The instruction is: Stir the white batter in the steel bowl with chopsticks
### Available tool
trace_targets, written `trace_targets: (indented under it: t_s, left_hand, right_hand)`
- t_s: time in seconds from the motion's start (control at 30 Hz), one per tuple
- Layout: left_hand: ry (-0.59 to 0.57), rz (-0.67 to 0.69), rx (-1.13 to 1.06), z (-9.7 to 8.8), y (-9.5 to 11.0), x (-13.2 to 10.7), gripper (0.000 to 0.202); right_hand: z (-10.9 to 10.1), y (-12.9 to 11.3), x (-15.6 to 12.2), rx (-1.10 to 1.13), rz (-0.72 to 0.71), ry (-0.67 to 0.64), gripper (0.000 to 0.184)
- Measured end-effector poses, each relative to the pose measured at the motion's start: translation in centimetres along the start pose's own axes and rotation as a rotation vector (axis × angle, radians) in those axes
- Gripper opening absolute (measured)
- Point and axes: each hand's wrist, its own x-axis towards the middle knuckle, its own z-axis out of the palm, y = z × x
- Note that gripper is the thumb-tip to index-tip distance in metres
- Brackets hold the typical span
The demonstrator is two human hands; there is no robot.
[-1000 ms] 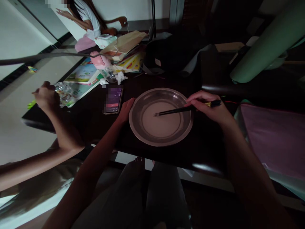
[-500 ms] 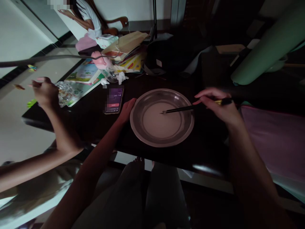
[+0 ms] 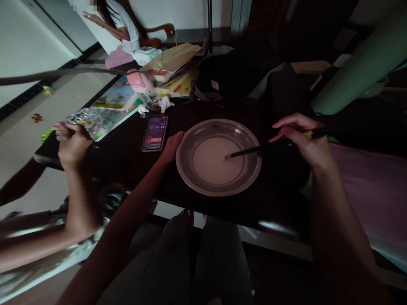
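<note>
A wide, shallow metal basin [image 3: 219,190] rests on the dark table before me, its bottom pale, perhaps with cloudy liquid in it. Against its left rim is my left hand [image 3: 171,148], fingers closed along the edge and partly hidden. To the right of the basin, my right hand [image 3: 302,133] grips black chopsticks [image 3: 246,151] with gold near the held end. They reach over the right rim, tips low over the pale middle. Close left of my left hand lies a lit phone [image 3: 155,133] showing a timer.
A co-worker's hand [image 3: 74,146] hovers at the left by crumpled clear plastic [image 3: 84,118]. Books [image 3: 114,99], a pink-lidded bottle [image 3: 140,82] and a dark bag [image 3: 222,72] stand behind. A green cylinder [image 3: 356,67] and pink cloth [image 3: 359,182] are right. Another person sits farther back.
My right hand and the chopsticks have shifted right, their tips moving slightly right and down in the basin. My left hand stays at the rim. The co-worker's hand moved right and lower.
</note>
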Motion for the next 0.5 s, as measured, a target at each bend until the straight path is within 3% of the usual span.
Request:
trace_targets:
  t_s: [0.1,0.2,0.4,0.5]
  left_hand:
    - [-0.009,-0.055,0.089,-0.1,0.0,0.0,0.085]
    - [-0.009,-0.065,0.012,-0.1,0.0,0.0,0.075]
    - [-0.009,0.007,-0.204,-0.2,0.3,-0.4,0.058]
    - [-0.004,0.011,-0.228,-0.2,0.5,-0.5,0.053]
  right_hand:
    - [0.4,-0.2,-0.1,0.051,0.018,-0.100,0.010]
    - [1.6,-0.4,-0.1,0.026,-0.016,-0.181,0.009]
    - [0.3,-0.1,0.0,-0.004,-0.015,-0.013,0.010]
    - [0.3,-0.1,-0.2,0.026,0.005,-0.083,0.011]
